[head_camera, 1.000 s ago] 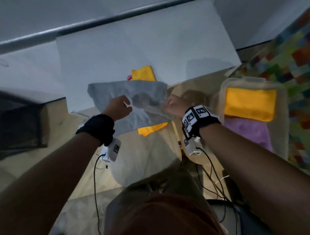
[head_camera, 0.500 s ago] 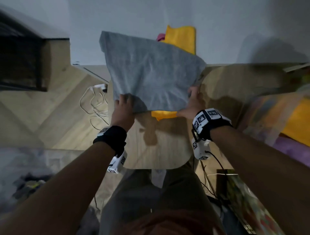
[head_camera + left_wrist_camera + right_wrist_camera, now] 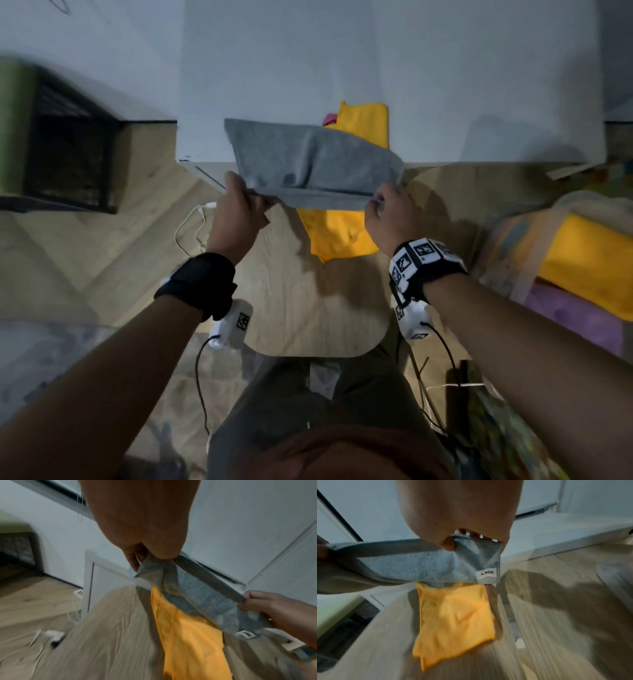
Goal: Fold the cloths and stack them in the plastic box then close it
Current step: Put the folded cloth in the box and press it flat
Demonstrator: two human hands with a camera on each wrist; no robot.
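Note:
A grey cloth (image 3: pixel 315 164) hangs doubled over in the air above the wooden table (image 3: pixel 308 308). My left hand (image 3: pixel 239 202) pinches its left corners and my right hand (image 3: pixel 387 205) pinches its right corners. The wrist views show the same grey cloth (image 3: pixel 202 595) (image 3: pixel 423 563) stretched between both hands, a white label at its right end. Under it a yellow cloth (image 3: pixel 342 233) lies flat on the table, with a bit of pink cloth (image 3: pixel 329 119) showing at its far end. The plastic box (image 3: pixel 534 246) stands open at the right, holding a folded yellow cloth (image 3: pixel 589 267) and a purple cloth (image 3: pixel 568 318).
A white board (image 3: pixel 376 68) leans behind the table. A black wire crate (image 3: pixel 68 154) stands at the left on the wooden floor, and a white cable (image 3: pixel 191 222) lies near the table's left edge. My knees are under the table's near edge.
The grey cloth, held spread out half a second ago, is now doubled over with its edges brought together. Both hands still pinch it; the head view has shifted.

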